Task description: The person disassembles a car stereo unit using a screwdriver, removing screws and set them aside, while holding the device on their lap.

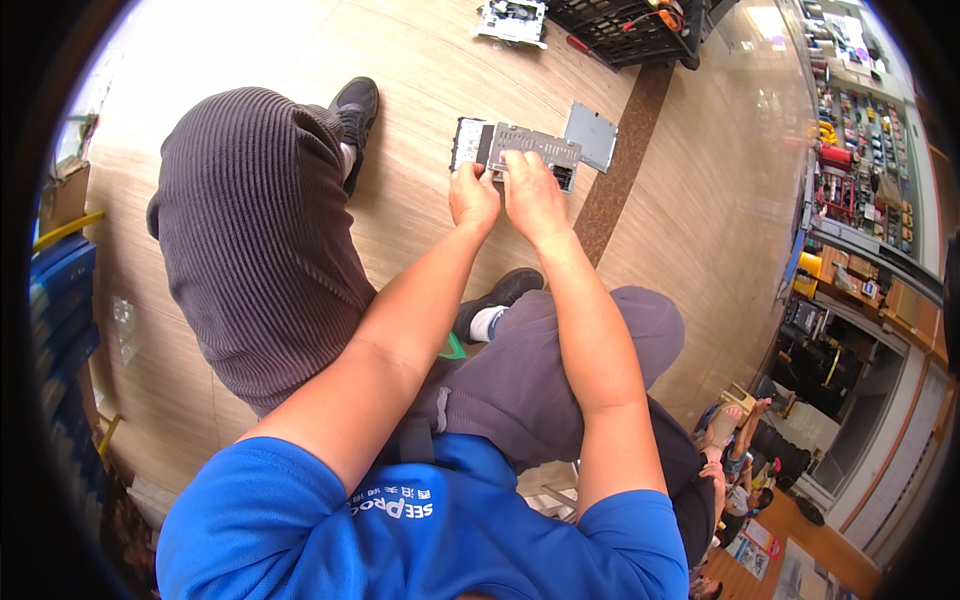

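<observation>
So there's a person sitting low over a tiled floor (720, 200), knees spread, both bare hands on a flat boxy metal unit (547, 145). It's out in front of them, between the two feet but further forward, a bit right of centre. Can't tell if it's sitting on the floor or held just above it.

The left hand (475, 196) has a narrow grip on the near edge towards the left end, thumb up against it, the rest of the fingers mostly hidden. That end has a pale face with a black border. The right hand (535, 192) lies over the near side with its fingers bent onto the slotted silver top; honestly can't tell if it's pinching anything. Right of that hand there's a dark opening in the unit's near corner.

Just beyond the unit's right end is a plain grey metal plate (593, 137), right by a dark brown strip (612, 185) across the floor. Further off, near the top, there's a black slatted crate (622, 38) with some orange-red stuff in it, and left of that another silvery device (512, 22). A small green thing (453, 347) pokes out near the right shoe (512, 290).
</observation>
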The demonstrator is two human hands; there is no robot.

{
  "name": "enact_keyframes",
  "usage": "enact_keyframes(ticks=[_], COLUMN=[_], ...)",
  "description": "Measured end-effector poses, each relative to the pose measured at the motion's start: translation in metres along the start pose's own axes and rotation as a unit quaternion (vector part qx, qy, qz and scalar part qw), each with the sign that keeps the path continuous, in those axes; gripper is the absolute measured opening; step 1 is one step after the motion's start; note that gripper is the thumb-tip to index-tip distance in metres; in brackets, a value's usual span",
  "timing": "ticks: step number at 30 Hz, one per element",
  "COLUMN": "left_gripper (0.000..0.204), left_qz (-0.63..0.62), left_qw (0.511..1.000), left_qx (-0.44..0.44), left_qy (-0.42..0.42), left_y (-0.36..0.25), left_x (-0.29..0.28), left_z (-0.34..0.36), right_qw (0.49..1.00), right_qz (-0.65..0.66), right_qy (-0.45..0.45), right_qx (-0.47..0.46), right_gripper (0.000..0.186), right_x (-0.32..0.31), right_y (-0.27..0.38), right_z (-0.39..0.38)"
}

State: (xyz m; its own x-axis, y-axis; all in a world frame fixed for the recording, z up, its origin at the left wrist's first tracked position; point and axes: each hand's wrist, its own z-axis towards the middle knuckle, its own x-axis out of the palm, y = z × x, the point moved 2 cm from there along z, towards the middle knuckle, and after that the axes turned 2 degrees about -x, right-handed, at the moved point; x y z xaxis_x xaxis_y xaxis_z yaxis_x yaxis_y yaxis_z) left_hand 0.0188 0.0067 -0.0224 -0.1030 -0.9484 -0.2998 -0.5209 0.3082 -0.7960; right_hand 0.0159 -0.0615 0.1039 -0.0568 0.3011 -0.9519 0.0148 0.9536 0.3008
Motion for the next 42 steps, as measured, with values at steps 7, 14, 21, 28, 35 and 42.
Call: enact_keyframes(ticks=[7, 14, 21, 28, 35, 42], left_gripper=[0.020, 0.020, 0.019, 0.022, 0.056, 0.083], left_qz=[0.003, 0.002, -0.002, -0.009, 0.154, 0.296], left_qw=[1.000, 1.000, 1.000, 1.000, 0.982, 0.912], left_qx=[-0.006, -0.009, 0.001, 0.007, 0.106, 0.282], left_qy=[0.002, 0.000, 0.002, 0.007, 0.008, 0.038], left_y=[-0.003, -0.003, 0.002, 0.011, -0.007, -0.029], left_x=[-0.002, -0.001, -0.002, 0.005, 0.000, -0.004], left_z=[-0.001, -0.002, 0.001, 0.011, -0.013, -0.007], right_qw=[0.999, 0.993, 0.982, 0.982, 0.868, 0.735], right_qz=[-0.020, 0.001, 0.025, 0.064, 0.277, 0.467], right_qy=[0.003, -0.015, 0.002, -0.064, -0.327, -0.431], right_qx=[0.036, 0.117, 0.188, 0.167, 0.251, 0.237], right_gripper=[0.016, 0.019, 0.021, 0.020, 0.016, 0.026], right_x=[0.005, 0.012, 0.005, -0.039, -0.166, -0.196], right_y=[0.002, -0.002, 0.004, -0.012, -0.055, -0.091], right_z=[0.001, 0.000, 0.000, 0.002, -0.059, -0.107])
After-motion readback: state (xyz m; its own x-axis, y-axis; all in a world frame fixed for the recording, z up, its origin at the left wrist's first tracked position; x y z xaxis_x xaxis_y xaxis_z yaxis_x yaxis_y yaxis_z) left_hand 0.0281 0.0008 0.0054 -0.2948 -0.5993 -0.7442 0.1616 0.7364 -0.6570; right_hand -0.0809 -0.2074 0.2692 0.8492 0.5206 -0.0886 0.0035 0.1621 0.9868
